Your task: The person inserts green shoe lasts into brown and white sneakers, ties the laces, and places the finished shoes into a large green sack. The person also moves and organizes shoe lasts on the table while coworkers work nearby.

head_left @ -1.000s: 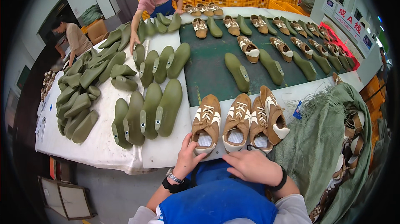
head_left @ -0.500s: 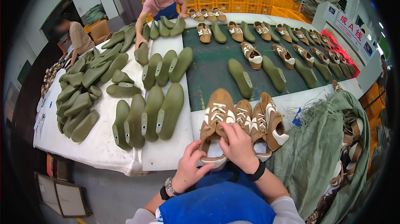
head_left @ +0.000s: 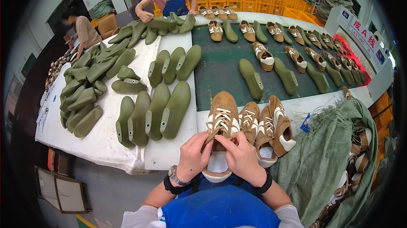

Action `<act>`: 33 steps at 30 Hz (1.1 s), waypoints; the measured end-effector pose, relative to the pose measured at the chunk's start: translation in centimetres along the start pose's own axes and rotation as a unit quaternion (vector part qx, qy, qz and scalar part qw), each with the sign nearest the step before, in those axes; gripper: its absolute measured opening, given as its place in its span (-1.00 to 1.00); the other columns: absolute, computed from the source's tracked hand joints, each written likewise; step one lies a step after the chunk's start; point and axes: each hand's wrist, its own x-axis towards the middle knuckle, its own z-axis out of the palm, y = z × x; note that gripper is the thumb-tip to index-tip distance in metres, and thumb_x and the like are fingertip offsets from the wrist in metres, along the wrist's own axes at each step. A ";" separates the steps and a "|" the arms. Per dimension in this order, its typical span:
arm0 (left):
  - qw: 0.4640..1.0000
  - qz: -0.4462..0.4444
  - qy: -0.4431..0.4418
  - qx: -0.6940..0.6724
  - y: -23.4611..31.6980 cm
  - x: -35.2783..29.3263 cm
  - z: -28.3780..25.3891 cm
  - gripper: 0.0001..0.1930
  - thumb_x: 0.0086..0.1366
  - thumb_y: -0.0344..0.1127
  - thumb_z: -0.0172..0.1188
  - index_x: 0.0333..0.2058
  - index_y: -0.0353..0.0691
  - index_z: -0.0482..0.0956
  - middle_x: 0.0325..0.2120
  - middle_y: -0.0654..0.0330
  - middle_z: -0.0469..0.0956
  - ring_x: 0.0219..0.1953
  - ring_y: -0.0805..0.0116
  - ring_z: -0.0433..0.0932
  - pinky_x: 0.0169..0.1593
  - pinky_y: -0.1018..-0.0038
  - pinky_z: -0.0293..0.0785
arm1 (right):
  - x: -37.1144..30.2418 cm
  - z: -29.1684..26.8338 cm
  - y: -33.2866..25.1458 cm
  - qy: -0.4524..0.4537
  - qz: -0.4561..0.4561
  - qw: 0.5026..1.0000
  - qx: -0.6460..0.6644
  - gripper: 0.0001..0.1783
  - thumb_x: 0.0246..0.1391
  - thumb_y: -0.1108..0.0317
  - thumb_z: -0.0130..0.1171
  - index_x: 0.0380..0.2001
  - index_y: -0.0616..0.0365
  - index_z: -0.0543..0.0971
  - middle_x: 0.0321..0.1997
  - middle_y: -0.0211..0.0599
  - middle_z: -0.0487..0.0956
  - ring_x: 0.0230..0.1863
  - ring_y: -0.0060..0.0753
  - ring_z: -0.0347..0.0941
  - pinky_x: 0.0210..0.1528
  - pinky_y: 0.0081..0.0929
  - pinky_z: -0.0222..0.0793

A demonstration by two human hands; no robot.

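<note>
Shifted forward, the left hand (head_left: 194, 153) pinches the brown shoe (head_left: 222, 120) by its opening, lower centre; right hand (head_left: 244, 156), half-closed, grips opposite. Probably light, soft-topped; hold the heel.

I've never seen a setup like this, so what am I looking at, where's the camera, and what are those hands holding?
There's no machine: these are a person's bare left hand and right hand. The view comes from a fisheye camera worn on their head, looking down, so straight edges bend near the rim. The fingers of both hands hold a brown-and-white shoe near its laces. More shoes stand to its right on the white table; green foot-shaped forms lie to the left. Across the table is another person.
</note>
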 end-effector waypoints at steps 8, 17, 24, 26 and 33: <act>1.000 0.013 0.006 0.011 -0.2 -0.5 0.0 -0.79 0.11 -0.58 0.19 -0.23 -0.38 0.49 -0.37 -0.02 0.59 -0.35 0.19 0.63 -0.28 0.44 0.55 | 0.3 -0.5 1.0 -0.032 -0.027 0.998 0.048 -0.64 -0.19 0.60 0.05 -0.26 -0.02 0.54 -0.33 -0.14 0.31 -0.42 -0.06 0.42 -0.43 -0.21 0.38; 0.996 0.030 -0.036 -0.073 -0.6 0.6 0.0 -0.65 0.11 -0.60 0.14 -0.08 -0.23 0.51 -0.26 0.03 0.58 -0.29 0.11 0.61 -0.20 0.41 0.55 | -0.6 -1.6 1.3 -0.002 -0.011 0.989 0.146 -0.75 -0.22 0.68 0.02 -0.43 0.13 0.53 -0.34 -0.16 0.35 -0.42 -0.16 0.38 -0.39 -0.40 0.32; 0.985 0.106 -0.139 0.013 0.8 0.7 0.7 -0.76 -0.02 -0.62 0.12 -0.34 -0.21 0.57 -0.06 -0.08 0.38 -0.12 -0.06 0.49 -0.09 0.27 0.50 | 0.0 -1.2 2.3 0.138 0.015 0.980 0.145 -0.56 -0.20 0.67 0.05 -0.14 0.17 0.41 -0.38 -0.27 0.40 -0.51 -0.42 0.37 -0.48 -0.54 0.32; 0.975 0.144 -0.168 -0.028 0.8 0.5 0.2 -0.78 -0.03 -0.62 0.11 -0.37 -0.23 0.56 -0.06 -0.09 0.39 -0.12 -0.05 0.50 -0.08 0.28 0.50 | 0.2 -0.9 3.0 0.201 0.041 0.955 0.216 -0.63 -0.14 0.66 0.02 -0.18 0.16 0.40 -0.40 -0.35 0.40 -0.55 -0.55 0.33 -0.52 -0.63 0.27; 0.986 0.050 -0.142 -0.074 0.6 -0.7 -0.9 -0.66 0.10 -0.52 0.21 -0.10 -0.20 0.57 0.06 -0.07 0.33 0.00 0.04 0.47 0.03 0.31 0.46 | 0.4 -0.4 5.3 0.147 0.121 0.944 0.268 -0.65 -0.14 0.66 0.02 -0.20 0.16 0.42 -0.38 -0.33 0.40 -0.47 -0.56 0.36 -0.47 -0.62 0.30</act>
